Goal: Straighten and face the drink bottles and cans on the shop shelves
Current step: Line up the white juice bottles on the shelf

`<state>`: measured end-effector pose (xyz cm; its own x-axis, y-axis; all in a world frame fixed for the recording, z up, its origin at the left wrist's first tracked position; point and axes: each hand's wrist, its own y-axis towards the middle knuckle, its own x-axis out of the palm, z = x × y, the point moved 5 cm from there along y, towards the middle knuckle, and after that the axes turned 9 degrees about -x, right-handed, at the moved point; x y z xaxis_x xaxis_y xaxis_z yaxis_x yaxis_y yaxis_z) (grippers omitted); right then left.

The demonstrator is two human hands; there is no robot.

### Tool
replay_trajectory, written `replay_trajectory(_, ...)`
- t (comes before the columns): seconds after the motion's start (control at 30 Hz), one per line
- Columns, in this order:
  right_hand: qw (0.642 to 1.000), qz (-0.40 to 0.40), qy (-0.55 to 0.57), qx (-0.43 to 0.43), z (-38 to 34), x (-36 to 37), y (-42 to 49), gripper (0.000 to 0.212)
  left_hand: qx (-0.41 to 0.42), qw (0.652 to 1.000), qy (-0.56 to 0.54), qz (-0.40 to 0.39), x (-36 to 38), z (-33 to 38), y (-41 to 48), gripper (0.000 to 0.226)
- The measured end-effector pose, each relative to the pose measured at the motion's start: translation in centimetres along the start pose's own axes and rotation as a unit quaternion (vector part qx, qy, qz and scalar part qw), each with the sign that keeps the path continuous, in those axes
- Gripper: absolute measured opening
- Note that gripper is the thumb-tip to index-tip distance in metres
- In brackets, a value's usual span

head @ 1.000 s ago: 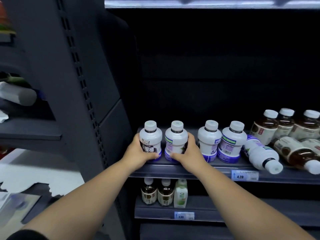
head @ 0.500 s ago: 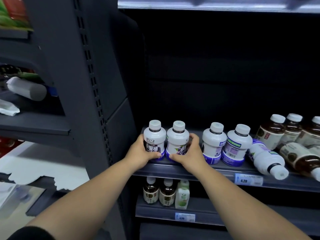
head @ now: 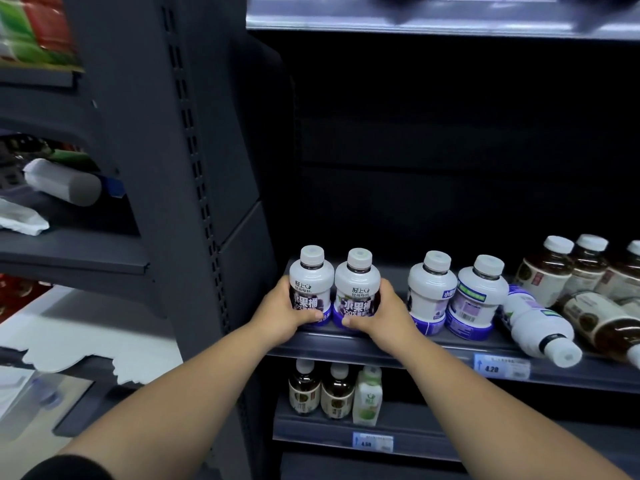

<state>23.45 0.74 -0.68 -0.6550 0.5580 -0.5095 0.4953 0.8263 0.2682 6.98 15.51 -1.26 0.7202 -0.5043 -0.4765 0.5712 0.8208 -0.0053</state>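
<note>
Left hand grips the end bottle, right hand its neighbour; likely full, rigid, slick-sleeved, best held low around the body.

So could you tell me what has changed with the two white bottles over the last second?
Both were turned: the left bottle in the left hand and the second bottle in the right hand now show their dark front labels forward, closer together. Both hands kept their grip. The other two upright white bottles and the toppled one are unchanged.
</note>
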Motion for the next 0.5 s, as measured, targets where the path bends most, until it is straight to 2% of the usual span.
replay_trajectory(0.33,1.0,0.019,-0.022,0.0,-0.8,1.5,0.0,0.074,-0.013,0.999,0.01,0.031,-1.4,-0.4,-0.4,0.074)
replay_trajectory(0.5,1.0,0.012,0.004,-0.014,-0.8,1.2,-0.2,0.081,0.028,0.998,-0.02,0.054,-2.0,0.5,-1.3,0.082)
